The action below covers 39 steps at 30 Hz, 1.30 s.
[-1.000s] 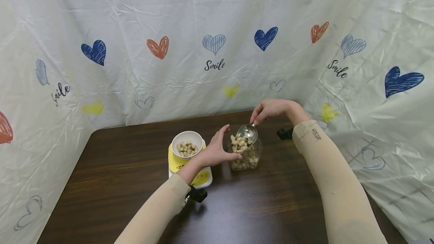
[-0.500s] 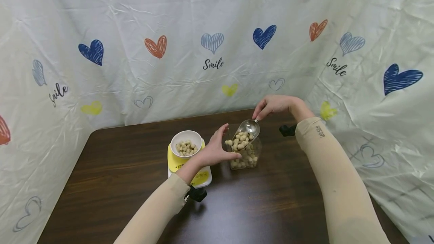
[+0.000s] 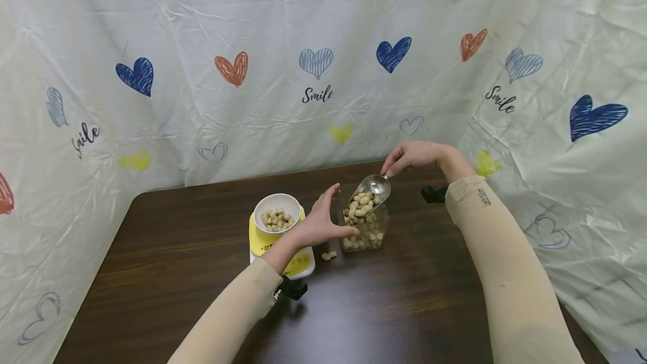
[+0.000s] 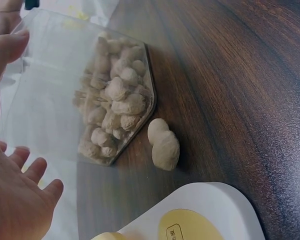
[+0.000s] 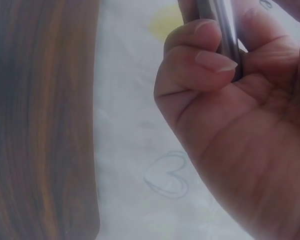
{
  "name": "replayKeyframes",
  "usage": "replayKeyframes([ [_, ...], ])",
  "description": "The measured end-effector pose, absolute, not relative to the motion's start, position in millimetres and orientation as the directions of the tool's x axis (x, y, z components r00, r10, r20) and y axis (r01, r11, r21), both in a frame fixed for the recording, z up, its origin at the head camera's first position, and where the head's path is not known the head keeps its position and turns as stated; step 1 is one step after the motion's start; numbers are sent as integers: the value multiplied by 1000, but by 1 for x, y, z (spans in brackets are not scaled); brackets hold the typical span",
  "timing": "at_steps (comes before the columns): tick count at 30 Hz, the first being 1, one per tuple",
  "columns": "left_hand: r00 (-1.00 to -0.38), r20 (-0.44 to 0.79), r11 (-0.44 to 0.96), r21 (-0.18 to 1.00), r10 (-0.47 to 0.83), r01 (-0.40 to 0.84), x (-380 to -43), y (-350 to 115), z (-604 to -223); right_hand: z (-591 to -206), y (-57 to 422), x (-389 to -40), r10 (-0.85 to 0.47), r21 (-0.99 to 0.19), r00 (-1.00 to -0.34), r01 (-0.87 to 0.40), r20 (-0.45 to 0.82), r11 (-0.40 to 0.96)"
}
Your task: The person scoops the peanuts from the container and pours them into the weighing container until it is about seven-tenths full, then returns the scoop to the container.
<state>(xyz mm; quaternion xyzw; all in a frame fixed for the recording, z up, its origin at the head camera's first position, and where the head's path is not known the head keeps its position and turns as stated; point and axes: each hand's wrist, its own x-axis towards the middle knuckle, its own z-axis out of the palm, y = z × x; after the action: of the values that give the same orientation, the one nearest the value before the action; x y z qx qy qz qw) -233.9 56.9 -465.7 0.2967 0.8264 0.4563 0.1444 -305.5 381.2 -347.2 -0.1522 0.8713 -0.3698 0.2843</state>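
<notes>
My right hand [image 3: 413, 156] pinches the handle of a metal scoop [image 3: 379, 185] and holds it tilted over the mouth of a clear plastic container [image 3: 384, 222]. In the scoop lie several unshelled peanuts [image 3: 364, 202]. The right wrist view shows fingers curled round the scoop handle [image 5: 225, 30]. My left hand [image 3: 322, 223] holds the container by its near side, thumb on the front and fingers toward the back. More peanuts [image 4: 117, 95] fill the container's lower part. One loose peanut [image 4: 165, 147] lies on the table between the container and the scale.
Left of the container stands a yellow and white kitchen scale [image 3: 259, 240], partly covered by my left forearm. On it sits a white bowl [image 3: 269, 205] holding some peanuts. A heart-printed curtain [image 3: 278, 145] hangs along the far edge of the dark wooden table [image 3: 192, 251].
The scoop has risen and shifted slightly right with peanuts in it. A peanut has dropped from its lip onto the table beside the container. My left hand has stayed in place.
</notes>
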Motion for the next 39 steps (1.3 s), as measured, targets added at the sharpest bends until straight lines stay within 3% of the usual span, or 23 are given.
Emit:
replayKeyframes([
  [12, -765, 42, 403, 831, 642, 383, -224, 41, -450, -351, 382, -294, -478, -754, -814, -77, -331, 653],
  [19, -761, 169, 358, 805, 626, 474, -224, -7, -429, -347, 372, -286, -481, -808, -821, -41, -307, 587],
  [24, -793, 215, 399, 772, 570, 495, -230, -48, -417, -343, 359, -283, -458, -816, -839, -30, -293, 578],
  [31, -858, 134, 510, 754, 495, 413, -237, -97, -428, -343, 332, -282, -460, -850, -837, 10, -294, 526],
  [39, -885, 44, 580, 740, 464, 341, -241, -115, -460, -341, 299, -281, -422, -832, -858, 13, -294, 554],
])
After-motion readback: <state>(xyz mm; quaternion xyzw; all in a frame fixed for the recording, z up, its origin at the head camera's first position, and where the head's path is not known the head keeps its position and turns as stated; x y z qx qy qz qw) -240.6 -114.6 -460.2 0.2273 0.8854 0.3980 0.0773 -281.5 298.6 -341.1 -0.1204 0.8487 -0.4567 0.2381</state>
